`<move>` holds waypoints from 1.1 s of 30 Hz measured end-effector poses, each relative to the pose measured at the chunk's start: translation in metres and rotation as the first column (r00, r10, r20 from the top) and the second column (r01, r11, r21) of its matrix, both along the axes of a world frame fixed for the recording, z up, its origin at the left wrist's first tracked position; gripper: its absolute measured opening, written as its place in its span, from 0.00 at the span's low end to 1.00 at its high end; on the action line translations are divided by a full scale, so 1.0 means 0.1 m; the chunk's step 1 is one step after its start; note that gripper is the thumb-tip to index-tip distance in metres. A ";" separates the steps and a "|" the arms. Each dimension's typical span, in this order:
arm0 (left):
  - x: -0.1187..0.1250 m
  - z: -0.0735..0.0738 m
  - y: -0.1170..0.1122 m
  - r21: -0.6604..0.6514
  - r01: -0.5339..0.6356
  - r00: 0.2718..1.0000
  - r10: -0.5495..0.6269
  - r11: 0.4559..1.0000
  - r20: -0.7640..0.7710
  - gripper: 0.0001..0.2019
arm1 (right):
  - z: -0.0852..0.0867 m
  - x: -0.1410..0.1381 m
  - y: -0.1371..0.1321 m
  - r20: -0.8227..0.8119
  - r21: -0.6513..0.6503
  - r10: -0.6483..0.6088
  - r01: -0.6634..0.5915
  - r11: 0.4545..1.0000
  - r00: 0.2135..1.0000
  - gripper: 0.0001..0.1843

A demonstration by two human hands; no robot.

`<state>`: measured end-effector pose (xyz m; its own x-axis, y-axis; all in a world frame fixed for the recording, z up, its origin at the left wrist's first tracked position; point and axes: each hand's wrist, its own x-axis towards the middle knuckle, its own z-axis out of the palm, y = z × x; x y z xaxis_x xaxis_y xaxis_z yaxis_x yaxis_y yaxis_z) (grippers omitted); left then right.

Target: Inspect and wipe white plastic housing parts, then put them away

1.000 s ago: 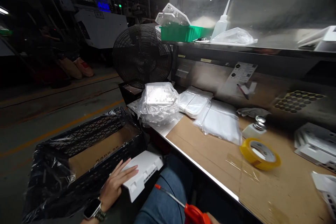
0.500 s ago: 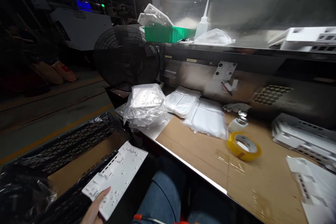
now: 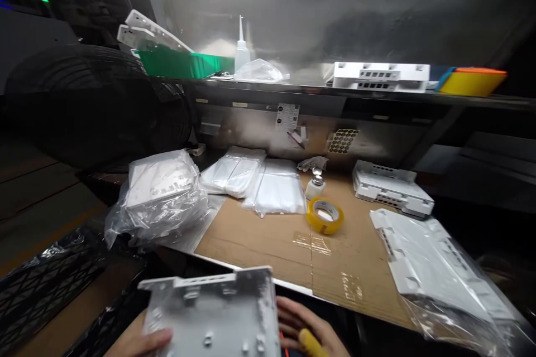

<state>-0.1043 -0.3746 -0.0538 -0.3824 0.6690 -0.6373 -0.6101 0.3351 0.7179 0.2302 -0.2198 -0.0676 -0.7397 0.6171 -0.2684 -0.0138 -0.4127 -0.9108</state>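
Note:
My left hand (image 3: pixel 140 340) grips the left side of a white plastic housing panel (image 3: pixel 218 318), thumb on its inner face. The panel is tilted up at the bottom middle, showing raised edges and small posts. My right hand (image 3: pixel 307 323) is by the panel's right edge with its fingers extended and apart; whether they touch the edge is hard to tell. A yellow cover or piece (image 3: pixel 312 343) is at its thumb. A small red part (image 3: pixel 286 350) shows below the fingers; its kind is hidden.
On the cardboard-covered bench (image 3: pixel 255 245) are bagged panels (image 3: pixel 159 189), flat plastic bags (image 3: pixel 276 187), yellow tape (image 3: pixel 325 216), a pump bottle (image 3: pixel 315 185), and white housings (image 3: pixel 391 189). A bagged housing (image 3: pixel 439 268) lies at right. The shelf holds a green bin (image 3: pixel 180 64). A black crate (image 3: pixel 54 301) is lower left.
My view has swung right. The panel has moved from beside the crate to in front of the bench, tilted up. My right hand has come into view beside it.

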 end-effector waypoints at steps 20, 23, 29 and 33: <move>0.86 -0.14 3.30 -0.274 0.758 -0.229 -0.152 0.592 -0.961 0.25 | 0.21 1.15 0.50 -0.192 -0.691 -0.942 0.643 0.330 0.276 0.16; 0.80 -0.20 3.32 -0.332 0.725 -0.307 -0.148 0.604 -0.940 0.27 | 0.36 1.14 0.52 -0.103 -0.849 -0.984 0.503 0.162 0.142 0.23; 0.68 -0.12 3.51 -0.386 0.693 -0.309 -0.232 0.609 -0.922 0.20 | 0.54 1.09 0.54 -0.036 -0.954 -0.998 0.296 0.050 0.051 0.24; 0.60 -0.01 3.68 -0.378 0.680 -0.208 -0.330 0.628 -0.921 0.14 | 0.48 1.12 0.53 -0.068 -0.948 -0.994 0.306 0.092 0.088 0.23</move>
<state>-0.0446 -0.0061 -0.0550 0.0869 0.9954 0.0393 0.8595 -0.0949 0.5022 0.3417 -0.1672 -0.0194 -0.1306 0.7753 -0.6180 -0.9909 -0.0810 0.1078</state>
